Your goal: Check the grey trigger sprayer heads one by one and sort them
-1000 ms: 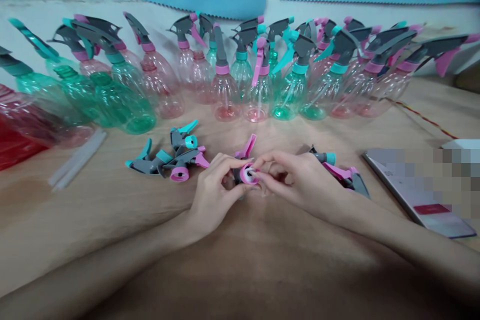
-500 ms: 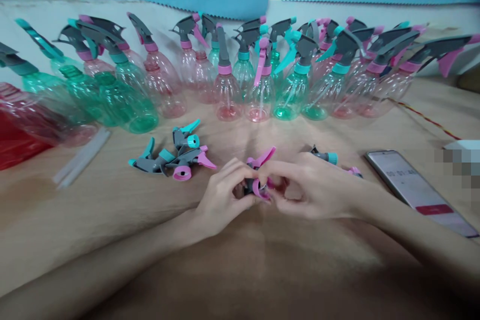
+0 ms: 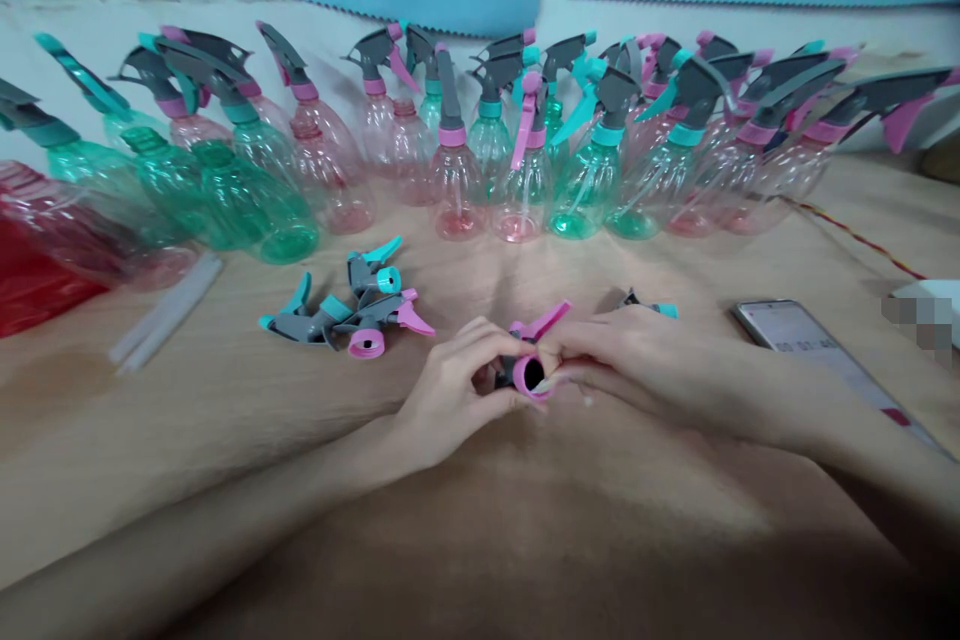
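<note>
Between my two hands is a grey and pink spray trigger head (image 3: 520, 376), its round pink collar turned toward me with a dark opening. My left hand (image 3: 448, 398) is closed round the grey body, thumb below and fingers above. On the other side, the fingers of my right hand (image 3: 631, 360) are closed at the collar's right rim; their tips are partly hidden. The pink trigger sticks up to the right, above the fingers. Left of my hands lies a small pile of loose spray heads (image 3: 366, 345) in grey, teal and pink.
Several green and pink spray bottles (image 3: 585, 190) line the wall, some without heads. Two white tubes (image 3: 166, 312) and a red bag (image 3: 45, 285) lie at left. A phone (image 3: 810, 345) is at right, partly behind my right arm. Another teal-collared head (image 3: 665, 311) lies beyond my right hand.
The collar has turned so its opening shows more plainly. My right hand has rolled, its fingers now drawn together at the rim, and its forearm covers more of the phone.
</note>
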Motion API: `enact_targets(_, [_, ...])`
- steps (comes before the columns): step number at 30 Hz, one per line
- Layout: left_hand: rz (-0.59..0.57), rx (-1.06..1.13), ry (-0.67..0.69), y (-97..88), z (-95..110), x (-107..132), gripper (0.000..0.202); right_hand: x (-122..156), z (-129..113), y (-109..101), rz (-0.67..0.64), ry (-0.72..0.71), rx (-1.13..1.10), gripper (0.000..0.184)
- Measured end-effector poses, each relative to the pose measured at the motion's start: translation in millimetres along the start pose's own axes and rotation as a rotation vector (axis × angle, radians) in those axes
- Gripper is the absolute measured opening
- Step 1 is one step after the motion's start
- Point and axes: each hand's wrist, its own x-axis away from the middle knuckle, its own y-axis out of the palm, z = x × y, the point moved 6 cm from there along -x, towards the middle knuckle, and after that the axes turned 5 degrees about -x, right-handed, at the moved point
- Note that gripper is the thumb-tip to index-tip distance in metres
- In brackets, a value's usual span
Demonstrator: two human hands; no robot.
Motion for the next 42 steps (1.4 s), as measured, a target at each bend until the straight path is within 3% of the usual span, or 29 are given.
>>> enact_targets(3, [0.038,0.033,-0.084,-1.3,-10,-1,0.024,2,0,0,-0.082,0.038,-0.039,0.018])
enact_targets(7, [0.040,0.083,-0.117,0.9,-16,0,0.031,1,-6,-10,0.131,0.021,-0.047,0.016])
enact_targets(15, [0.039,0.189,-0.153,2.0,-19,2,0.032,0,-14,0,0.236,-0.125,0.046,0.014])
enact_targets(23, [0.046,0.192,-0.155,1.2,-19,1,0.033,-6,-3,-3,0.028,-0.005,-0.096,0.017])
enact_targets(29, [0.071,0.139,-0.110,-0.9,-12,0,0.031,-5,-6,-12,0.113,-0.014,-0.073,0.015])
enact_targets(34, [0.069,0.090,-0.061,-2.4,-5,-2,0.029,-4,-8,-2,0.021,-0.054,0.089,0.008])
enact_targets(42, [0.061,0.027,-0.009,-3.3,0,-1,0.028,-3,-7,2,0.024,-0.065,0.179,0.012])
